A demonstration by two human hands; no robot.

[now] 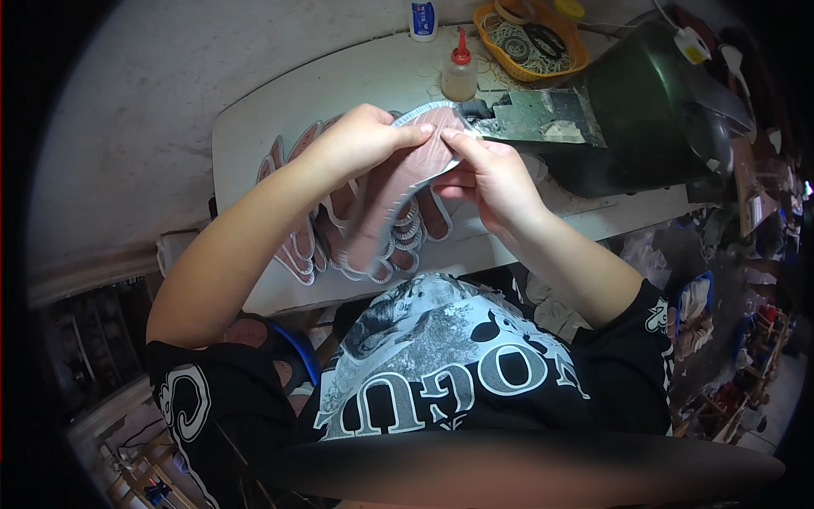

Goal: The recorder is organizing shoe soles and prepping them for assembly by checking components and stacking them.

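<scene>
A pinkish-brown insole-shaped piece (377, 208) with a white pleated edge is held up over the table, its long end hanging toward me. My left hand (369, 142) grips its upper end from the left, thumb pressed on the face. From the right, my right hand (502, 174) pinches the same end, with its thumb close to the left one. The upper edge lies right beside the working end of a green machine (543, 119); I cannot tell whether they touch. Beneath and behind it, several similar white-edged pieces (297, 246) lie in a loose heap, partly covered by my left arm.
A squeeze bottle (459, 78) with a red nozzle stands behind the machine arm. Farther back are a blue-and-white bottle (422, 21) and a yellow basket (532, 69) of cords and round parts. The machine's large dark body (644, 110) fills the right side of the white table (254, 127).
</scene>
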